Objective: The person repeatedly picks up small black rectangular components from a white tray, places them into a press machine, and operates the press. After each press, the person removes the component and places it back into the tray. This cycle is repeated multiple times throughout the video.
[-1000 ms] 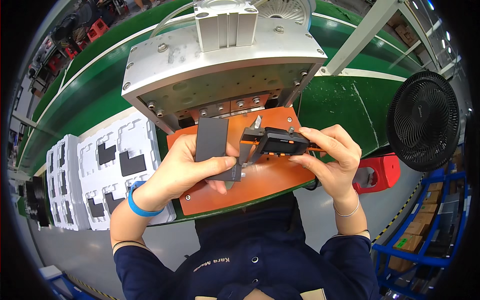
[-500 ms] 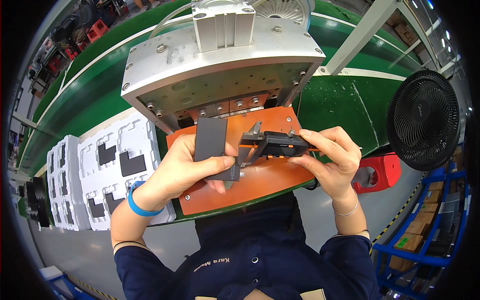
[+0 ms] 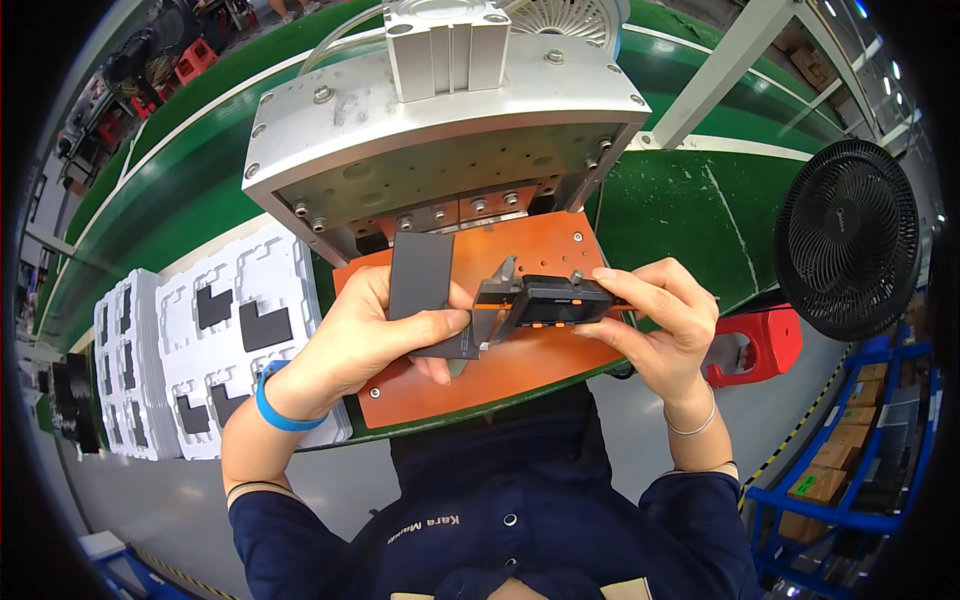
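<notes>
Holding a flat black piece (image 3: pixel 420 275) upright over the left part of an orange plate (image 3: pixel 520 362), a person's left hand (image 3: pixel 375 325) pinches it, thumb across its front and fingers behind, partly hidden. Over the right part of the orange plate, the right hand (image 3: pixel 655 315) pinches the body of a black digital caliper (image 3: pixel 545 302) between thumb and fingers. The caliper's measuring tips meet the piece's lower right edge, or nearly so; I cannot tell whether they clasp it.

For a sound reading, it seems best to steady the piece with the left hand, set the caliper square to that edge, and press only lightly, since a thin piece could tilt or flex. The left thumb lies near the tips and should stay clear of them. Angling the display toward the eyes would help.

Behind the orange plate stands a metal press (image 3: pixel 440 130). To its left, white trays (image 3: pixel 240 365) hold black cutouts; to its right, on the green counter (image 3: pixel 690 200), is a black fan (image 3: pixel 845 220).
</notes>
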`<state>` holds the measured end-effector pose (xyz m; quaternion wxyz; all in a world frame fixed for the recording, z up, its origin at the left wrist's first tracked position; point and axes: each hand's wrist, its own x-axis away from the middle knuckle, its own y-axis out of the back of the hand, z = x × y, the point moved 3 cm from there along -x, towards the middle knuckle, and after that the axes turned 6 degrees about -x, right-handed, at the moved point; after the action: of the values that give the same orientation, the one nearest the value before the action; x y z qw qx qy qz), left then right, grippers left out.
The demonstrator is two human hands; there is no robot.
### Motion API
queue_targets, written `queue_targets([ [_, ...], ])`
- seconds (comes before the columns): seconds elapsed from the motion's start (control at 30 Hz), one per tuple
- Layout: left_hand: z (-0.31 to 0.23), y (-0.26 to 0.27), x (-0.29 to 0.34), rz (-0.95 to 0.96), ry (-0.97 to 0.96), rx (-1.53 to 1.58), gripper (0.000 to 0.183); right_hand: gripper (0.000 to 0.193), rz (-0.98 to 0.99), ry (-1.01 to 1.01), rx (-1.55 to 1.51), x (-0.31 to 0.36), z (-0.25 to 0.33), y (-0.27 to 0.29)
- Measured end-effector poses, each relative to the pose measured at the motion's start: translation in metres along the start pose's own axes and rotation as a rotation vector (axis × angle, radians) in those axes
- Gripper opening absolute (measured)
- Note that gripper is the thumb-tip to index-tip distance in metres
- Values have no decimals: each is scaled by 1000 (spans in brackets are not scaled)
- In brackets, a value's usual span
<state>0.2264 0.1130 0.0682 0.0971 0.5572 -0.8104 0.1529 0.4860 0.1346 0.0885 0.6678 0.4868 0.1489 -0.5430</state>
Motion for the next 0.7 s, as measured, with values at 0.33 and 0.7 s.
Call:
queue_targets([
  [0.33,0,-1,2,-11,0,5,24,49,0,26,13,1,2,-1],
  [0.7,-6,-2,1,46,-9,-8,24,49,0,-16,24,2,3,3],
])
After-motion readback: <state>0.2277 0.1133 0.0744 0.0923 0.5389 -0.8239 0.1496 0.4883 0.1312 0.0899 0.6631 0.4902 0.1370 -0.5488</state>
